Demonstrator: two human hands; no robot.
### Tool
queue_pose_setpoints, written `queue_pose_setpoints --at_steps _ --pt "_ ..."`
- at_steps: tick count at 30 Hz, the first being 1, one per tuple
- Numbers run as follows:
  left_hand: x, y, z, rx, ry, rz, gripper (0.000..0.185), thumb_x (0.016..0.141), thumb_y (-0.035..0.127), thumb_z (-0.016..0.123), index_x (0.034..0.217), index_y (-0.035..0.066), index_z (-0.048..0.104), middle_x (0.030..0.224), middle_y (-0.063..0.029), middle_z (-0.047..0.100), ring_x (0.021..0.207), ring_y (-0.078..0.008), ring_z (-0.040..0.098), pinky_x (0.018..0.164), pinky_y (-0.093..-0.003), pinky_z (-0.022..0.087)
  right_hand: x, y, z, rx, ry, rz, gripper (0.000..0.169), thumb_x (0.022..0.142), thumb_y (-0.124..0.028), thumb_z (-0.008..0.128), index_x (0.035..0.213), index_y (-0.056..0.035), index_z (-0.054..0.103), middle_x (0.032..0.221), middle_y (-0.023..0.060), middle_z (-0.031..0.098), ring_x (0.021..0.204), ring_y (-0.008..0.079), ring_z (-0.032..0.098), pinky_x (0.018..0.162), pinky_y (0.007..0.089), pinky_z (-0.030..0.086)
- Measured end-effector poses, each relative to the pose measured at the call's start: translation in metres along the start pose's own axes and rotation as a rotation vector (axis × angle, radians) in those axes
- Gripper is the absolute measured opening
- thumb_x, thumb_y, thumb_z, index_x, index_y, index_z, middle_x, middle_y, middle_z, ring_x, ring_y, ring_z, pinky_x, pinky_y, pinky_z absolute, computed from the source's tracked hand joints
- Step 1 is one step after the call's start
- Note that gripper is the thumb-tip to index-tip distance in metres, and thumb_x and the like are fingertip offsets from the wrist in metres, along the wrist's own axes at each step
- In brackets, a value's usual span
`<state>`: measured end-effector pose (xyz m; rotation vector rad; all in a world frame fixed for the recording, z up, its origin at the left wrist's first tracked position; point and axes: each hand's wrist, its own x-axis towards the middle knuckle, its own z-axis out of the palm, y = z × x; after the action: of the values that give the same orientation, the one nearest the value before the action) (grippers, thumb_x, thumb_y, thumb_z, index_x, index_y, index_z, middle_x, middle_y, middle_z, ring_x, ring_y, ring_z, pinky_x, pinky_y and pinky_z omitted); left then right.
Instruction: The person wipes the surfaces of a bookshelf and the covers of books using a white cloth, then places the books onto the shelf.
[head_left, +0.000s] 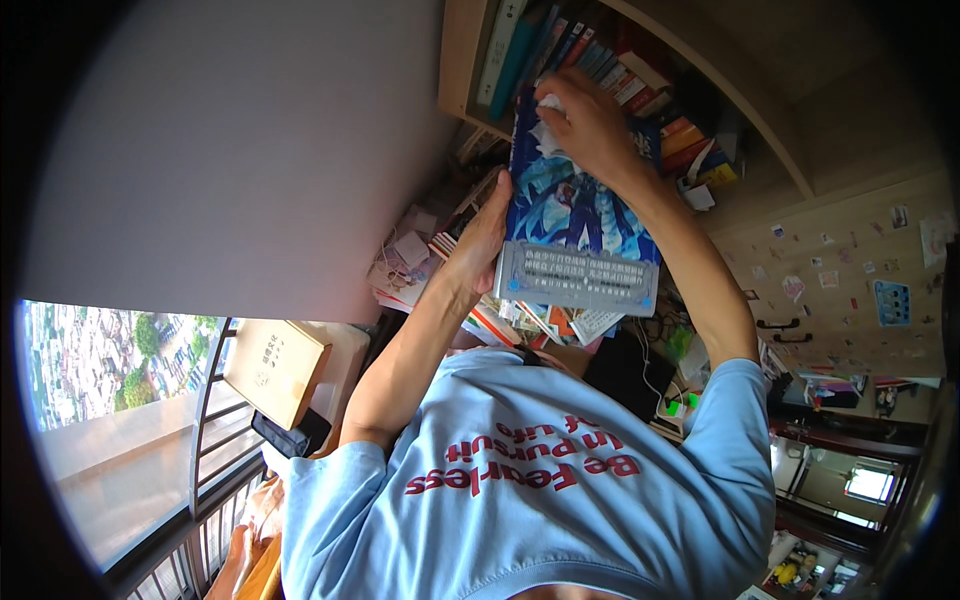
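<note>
A blue illustrated book (585, 217) with a grey band of writing near its lower edge is held up in front of me. My left hand (487, 236) grips its left edge, the thumb along the side. A crumpled white tissue or cloth (549, 141) lies against the upper part of the cover, in the fingers of my right hand (581, 116). The right hand and forearm hide part of the cover; the left fingers behind the book are hidden.
Behind the book, a wooden shelf (772, 139) holds a row of books (592, 56). Below are piled papers (525, 319), cables and a dark panel (630, 367). At left are a large pale surface (247, 150), a window with bars and a yellowish box (274, 367). Stickers cover a cabinet (840, 300) at right.
</note>
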<state>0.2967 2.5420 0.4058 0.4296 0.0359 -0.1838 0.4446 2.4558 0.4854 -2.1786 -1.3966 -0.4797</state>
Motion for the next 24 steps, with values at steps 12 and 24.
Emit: queue_pose_setpoints --at_steps 12,24 --pt "0.013 -0.003 -0.034 -0.268 -0.023 0.032 0.058 0.092 0.053 0.041 0.122 0.005 0.049 0.117 -0.0152 0.057 0.105 -0.0274 0.058 0.090 -0.0447 0.048 -0.070 -0.066 -0.002 0.608 -0.553 -0.036 0.021 0.073 0.003 0.061 0.094 0.0002 0.062 0.093 0.0118 0.064 0.089 0.0256 0.063 0.079 0.0338 0.048" --pt "-0.006 0.005 -0.035 -0.080 0.093 0.078 0.056 0.093 0.047 0.043 0.126 0.001 0.043 0.114 -0.0156 0.059 0.094 -0.0257 0.065 0.079 -0.0377 0.056 -0.109 0.010 -0.060 1.733 -0.110 0.519 0.024 0.082 -0.007 0.056 0.105 -0.0059 0.053 0.113 0.0094 0.056 0.102 0.0181 0.055 0.088 0.0303 0.045"
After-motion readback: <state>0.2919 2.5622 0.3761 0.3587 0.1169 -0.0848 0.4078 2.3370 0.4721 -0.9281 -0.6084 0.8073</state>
